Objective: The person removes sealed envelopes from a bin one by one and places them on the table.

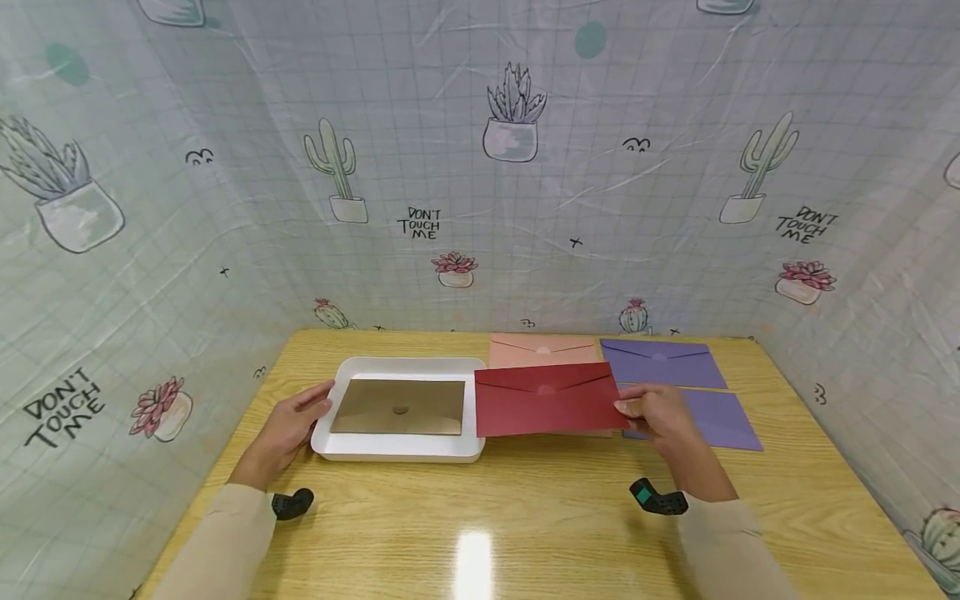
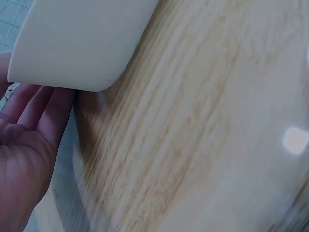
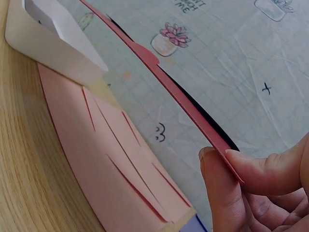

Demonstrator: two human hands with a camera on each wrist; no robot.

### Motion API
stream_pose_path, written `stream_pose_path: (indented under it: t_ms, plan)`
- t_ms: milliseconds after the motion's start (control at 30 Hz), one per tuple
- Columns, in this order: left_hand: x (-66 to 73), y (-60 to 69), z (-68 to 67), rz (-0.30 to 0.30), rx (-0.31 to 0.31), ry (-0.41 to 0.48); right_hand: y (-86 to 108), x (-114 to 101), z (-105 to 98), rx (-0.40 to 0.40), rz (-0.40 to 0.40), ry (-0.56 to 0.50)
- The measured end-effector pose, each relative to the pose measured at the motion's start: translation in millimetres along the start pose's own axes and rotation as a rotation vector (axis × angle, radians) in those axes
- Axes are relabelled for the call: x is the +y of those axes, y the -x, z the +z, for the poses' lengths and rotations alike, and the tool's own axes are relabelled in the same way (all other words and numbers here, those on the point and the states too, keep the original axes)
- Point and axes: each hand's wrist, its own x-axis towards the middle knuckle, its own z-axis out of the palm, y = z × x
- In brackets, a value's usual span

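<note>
My right hand (image 1: 660, 414) pinches a red envelope (image 1: 543, 404) by its right edge, between thumb and fingers. The right wrist view shows this red envelope (image 3: 178, 96) nearly edge-on, raised above the pink envelopes. On the left, my left hand (image 1: 288, 425) holds the side of a white tray (image 1: 405, 454), thumb at the rim and fingers beneath in the left wrist view. A gold-brown envelope (image 1: 397, 407) lies flat inside the tray. The red envelope's left edge overlaps the tray's right rim as seen from the head.
Behind the red envelope lies a pink envelope (image 1: 540, 346); a second pink envelope (image 1: 592, 433) is mostly hidden under it. Two purple envelopes (image 1: 663, 362) lie on the right, on the wooden table (image 1: 420, 525). A printed cloth (image 1: 555, 192) hangs around the table.
</note>
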Motion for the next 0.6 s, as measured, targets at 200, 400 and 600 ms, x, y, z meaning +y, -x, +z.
stream_pose_path:
  t_ms: [200,400,600]
  plan:
    - [4.7,1.6,1.5,-0.008,0.0,-0.021,2.9,7,-19,-0.011,-0.015,0.013]
    - [6.1,2.0,2.6,0.001,-0.023,-0.013,8.8,15,-37,-0.027,-0.005,0.009]
    - [5.8,2.5,3.7,0.0,-0.02,-0.014,13.9,21,-52,-0.037,-0.008,0.039]
